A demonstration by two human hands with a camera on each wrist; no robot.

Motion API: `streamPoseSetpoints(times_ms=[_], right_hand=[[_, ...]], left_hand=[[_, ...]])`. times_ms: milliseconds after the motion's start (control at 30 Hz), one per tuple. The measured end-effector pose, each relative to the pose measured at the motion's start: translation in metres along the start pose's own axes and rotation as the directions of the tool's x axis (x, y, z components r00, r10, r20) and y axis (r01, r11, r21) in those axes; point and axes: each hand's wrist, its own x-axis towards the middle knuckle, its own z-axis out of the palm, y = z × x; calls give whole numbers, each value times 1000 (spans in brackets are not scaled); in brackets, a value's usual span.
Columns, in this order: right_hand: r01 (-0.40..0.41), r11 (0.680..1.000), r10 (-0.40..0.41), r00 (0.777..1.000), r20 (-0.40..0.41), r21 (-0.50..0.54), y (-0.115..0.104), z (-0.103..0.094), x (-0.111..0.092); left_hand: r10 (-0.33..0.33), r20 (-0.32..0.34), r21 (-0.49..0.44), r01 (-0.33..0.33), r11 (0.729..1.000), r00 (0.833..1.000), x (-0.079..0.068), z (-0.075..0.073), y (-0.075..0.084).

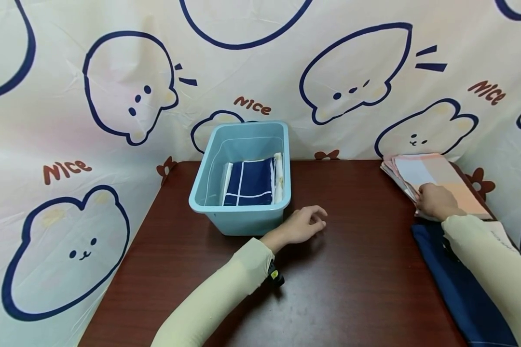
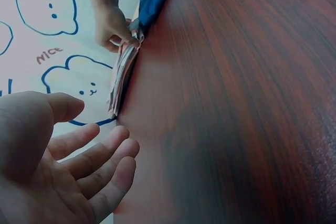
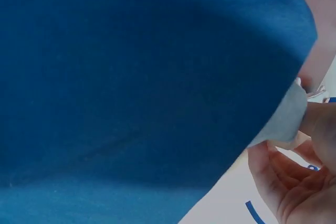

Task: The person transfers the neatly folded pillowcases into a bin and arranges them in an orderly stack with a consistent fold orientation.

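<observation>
My right hand (image 1: 437, 201) is at the stack of folded cloths (image 1: 464, 185) at the table's right side. In the right wrist view its thumb and fingers pinch a pale grey cloth (image 3: 286, 119) beside a large blue cloth (image 3: 131, 77). Under my right forearm lies that dark blue cloth (image 1: 456, 294), in front of the stack. My left hand (image 1: 298, 225) hovers at the table's middle, beside the light blue plastic bin (image 1: 243, 226), its fingers loosely bent and holding nothing. Inside the bin lies a folded navy cloth with white lines (image 1: 252, 180), between whitish cloths (image 1: 279, 178).
The dark red-brown wooden table (image 1: 351, 289) stands against a white curtain (image 1: 243, 72) printed with cartoon animals. The curtain also runs along both sides. A black strap with a small device (image 1: 275, 274) sits at my left wrist.
</observation>
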Motion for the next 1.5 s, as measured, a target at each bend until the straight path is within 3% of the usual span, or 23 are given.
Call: streamPoseSetpoints(times_ms=[200, 667, 1100, 1500], right_hand=[[48, 999, -48, 999, 4, -2, -7, 2, 0], [117, 993, -118, 993, 29, 31, -49, 15, 2], [236, 967, -235, 972, -18, 101, -86, 26, -2], [274, 923, -295, 955, 39, 271, -129, 37, -15]], left_hand=[[1, 3, -14, -1, 1000, 1000, 0, -1, 0], [-3, -3, -93, 3, 996, 1000, 3, 1, -3], [-29, 16, -197, 31, 980, 999, 6, 4, -4], [-97, 34, -247, 102, 964, 995, 11, 4, -3]])
